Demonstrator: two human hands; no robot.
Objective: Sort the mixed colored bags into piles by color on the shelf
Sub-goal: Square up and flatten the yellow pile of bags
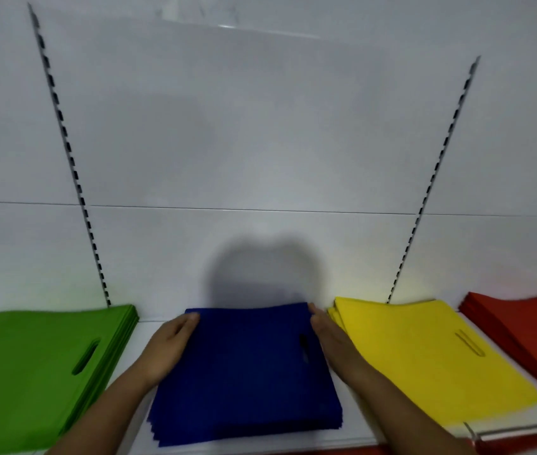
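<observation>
Four piles of flat bags lie side by side on the white shelf [354, 436], each of one colour: green pile [30, 366] at far left, blue pile [247, 372] in the middle, yellow pile [424, 356] to its right, red pile [529, 333] at the right edge. The piles are apart from one another. The left hand [168, 346] lies flat against the left side of the blue pile, fingers straight, fingertips at its far left corner. The right hand [329, 336] lies likewise against the right side, fingers straight and together, fingertips at the far right corner, in the gap between blue and yellow. Neither hand grasps anything; both are open and merely touch the pile's edges. The top blue bag shows a handle slot [304, 351] near the right hand. Behind stands a white back panel [260, 142] with two slotted uprights [63, 133].
</observation>
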